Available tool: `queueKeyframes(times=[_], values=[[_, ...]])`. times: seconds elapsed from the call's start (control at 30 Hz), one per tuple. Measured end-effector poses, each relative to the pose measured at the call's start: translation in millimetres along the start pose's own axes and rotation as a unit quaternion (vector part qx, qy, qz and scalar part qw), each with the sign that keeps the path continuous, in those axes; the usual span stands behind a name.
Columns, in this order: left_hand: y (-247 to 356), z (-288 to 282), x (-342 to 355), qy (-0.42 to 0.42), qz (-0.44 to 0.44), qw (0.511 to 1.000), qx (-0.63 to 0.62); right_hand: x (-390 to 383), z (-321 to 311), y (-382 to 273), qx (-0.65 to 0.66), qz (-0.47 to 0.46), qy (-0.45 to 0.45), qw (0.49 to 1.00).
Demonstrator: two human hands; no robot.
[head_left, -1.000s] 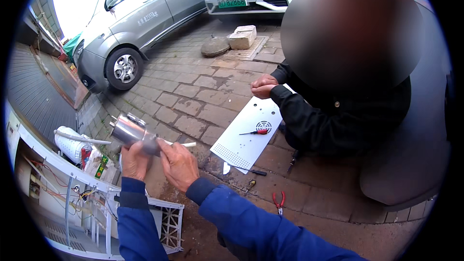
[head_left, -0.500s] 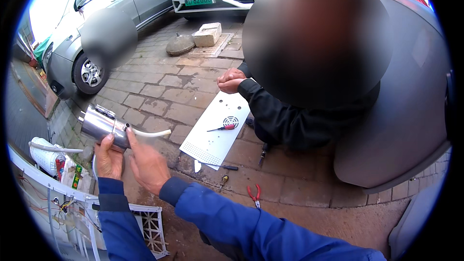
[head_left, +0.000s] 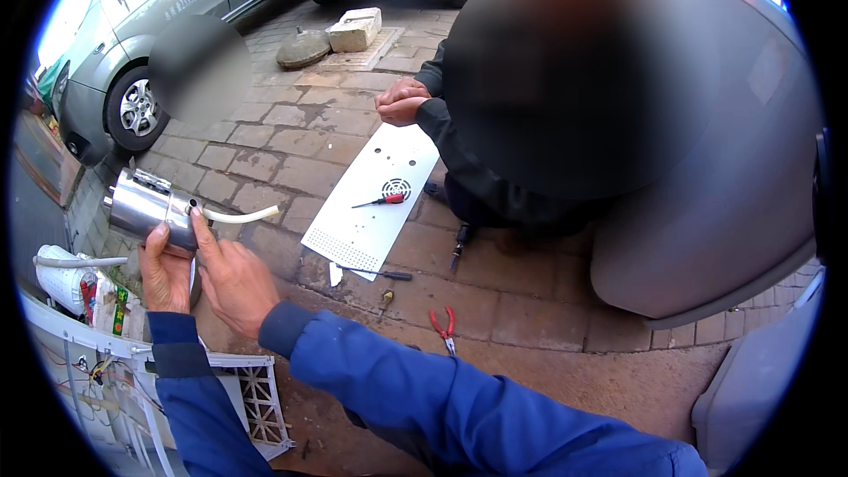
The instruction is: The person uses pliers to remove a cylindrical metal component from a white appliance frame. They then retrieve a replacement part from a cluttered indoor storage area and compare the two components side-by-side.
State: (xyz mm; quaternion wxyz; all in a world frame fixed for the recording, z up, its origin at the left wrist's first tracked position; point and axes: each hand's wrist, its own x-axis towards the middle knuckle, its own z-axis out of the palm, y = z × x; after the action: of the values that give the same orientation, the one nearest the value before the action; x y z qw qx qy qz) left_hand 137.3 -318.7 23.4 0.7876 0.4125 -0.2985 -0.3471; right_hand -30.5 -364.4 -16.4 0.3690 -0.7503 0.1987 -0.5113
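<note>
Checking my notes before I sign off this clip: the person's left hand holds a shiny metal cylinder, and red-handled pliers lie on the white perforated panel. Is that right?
Not quite: the red-handled pliers lie on the ground, apart from the white perforated panel, as the head view shows. The left hand does hold the shiny metal cylinder.

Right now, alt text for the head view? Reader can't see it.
A left hand holds a shiny metal cylinder while the right hand points at a small hole in it, beside a pale tube. Beyond, a white panel bearing a red-handled screwdriver lies on paving, with pliers nearer; another person holds their hands together.
</note>
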Motion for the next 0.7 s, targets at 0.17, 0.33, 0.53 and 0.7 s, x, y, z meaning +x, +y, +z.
queueKeyframes(times=[0.17, 0.33, 0.53, 0.7], values=[[-3, -1, 0, 0.007, 0.007, 1.000, 0.008, 1, -5, 1, 0.000, 0.003, -0.007, 1.000], [4, -3, -11, -0.008, -0.005, 1.000, 0.001, -1, 6, 1, -0.030, -0.016, -0.012, 0.999], [16, 25, -30, -0.006, 0.022, 1.000, -0.003, 5, -20, -15, 0.023, 0.007, -0.007, 1.000], [14, -2, -66, 0.032, 0.034, 0.996, -0.074, -1, -43, -26, 0.033, -0.003, 0.032, 0.999]])
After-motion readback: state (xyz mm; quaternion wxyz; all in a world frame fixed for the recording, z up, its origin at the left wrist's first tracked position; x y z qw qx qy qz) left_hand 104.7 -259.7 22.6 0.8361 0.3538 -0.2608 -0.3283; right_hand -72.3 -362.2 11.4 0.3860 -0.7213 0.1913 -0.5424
